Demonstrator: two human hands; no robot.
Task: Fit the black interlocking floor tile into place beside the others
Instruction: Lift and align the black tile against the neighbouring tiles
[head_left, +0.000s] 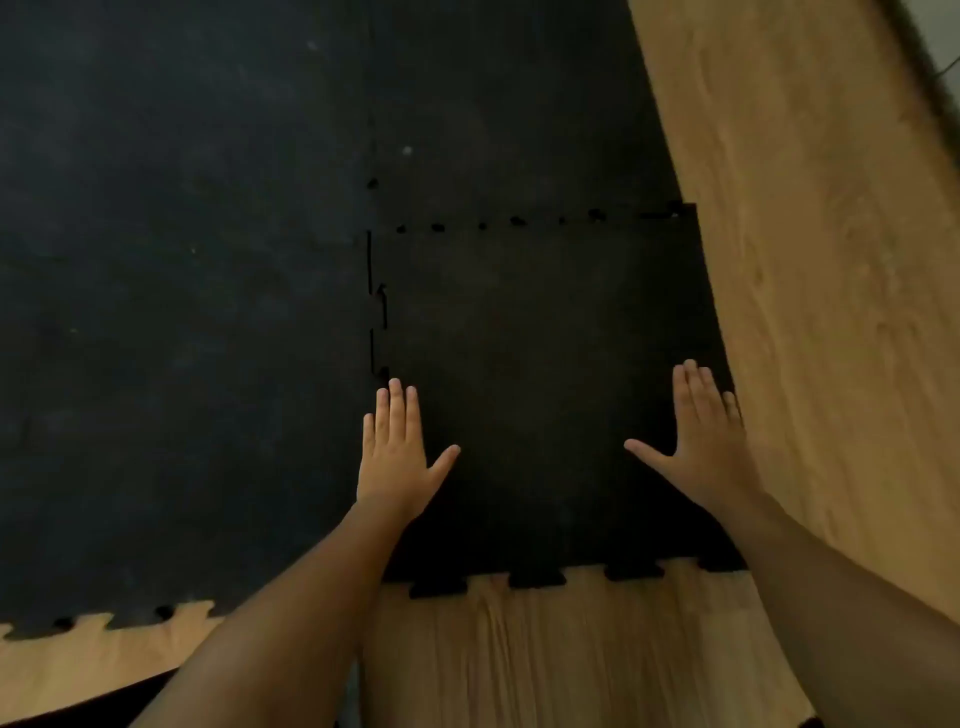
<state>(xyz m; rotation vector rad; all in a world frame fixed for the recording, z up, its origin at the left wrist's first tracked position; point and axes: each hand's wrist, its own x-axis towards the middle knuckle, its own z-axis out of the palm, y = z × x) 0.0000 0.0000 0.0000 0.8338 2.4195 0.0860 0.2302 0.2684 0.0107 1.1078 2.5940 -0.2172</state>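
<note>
Two flat hands, left hand (396, 451) and right hand (702, 441), fingers spread wide, press the black tile (540, 364) beside the laid tiles (182, 312); gaps show along both seams, so uneven pressure could leave tabs unseated

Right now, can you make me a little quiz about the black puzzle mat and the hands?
1. True or false: both hands lie flat and open on the black interlocking floor tile.
2. Which seam shows dark gaps? A) far seam B) no seam
3. What floor lies under the tile's near tabs?

Key:
1. True: left hand and right hand press palms down.
2. A; the left seam shows gaps too.
3. Wood-look floor.
</note>
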